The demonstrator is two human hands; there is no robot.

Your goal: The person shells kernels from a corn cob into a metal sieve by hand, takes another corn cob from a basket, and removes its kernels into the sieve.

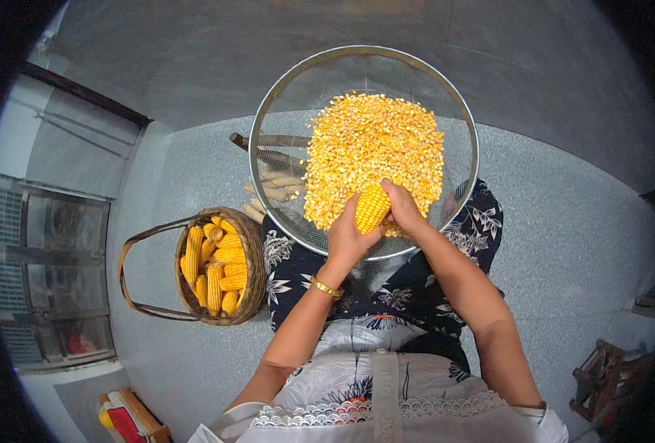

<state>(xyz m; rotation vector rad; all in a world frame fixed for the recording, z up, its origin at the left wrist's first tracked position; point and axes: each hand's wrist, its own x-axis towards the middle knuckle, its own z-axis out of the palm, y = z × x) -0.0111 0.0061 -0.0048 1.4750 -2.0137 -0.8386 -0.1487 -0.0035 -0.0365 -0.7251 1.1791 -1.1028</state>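
Between my two hands is a yellow corn cob (372, 209), its visible face covered with rows of kernels. My left hand (343, 235) grips it from the left, and my right hand (406, 209) has hold of its right side, the thumb lying at the upper end. Both hands are over the near part of a round wire-mesh sieve (281, 105) with a metal rim. A broad heap of loose corn kernels (374, 144) lies in the sieve. My right fingers are partly hidden behind the cob.
Left of my legs stands a woven basket (255, 277) of corn cobs, its long handle (133, 243) leaning left. Stripped cobs (275, 188) and a dark wooden leg (240, 140) show by the sieve's left side. Wooden furniture (596, 379) stands at lower right.
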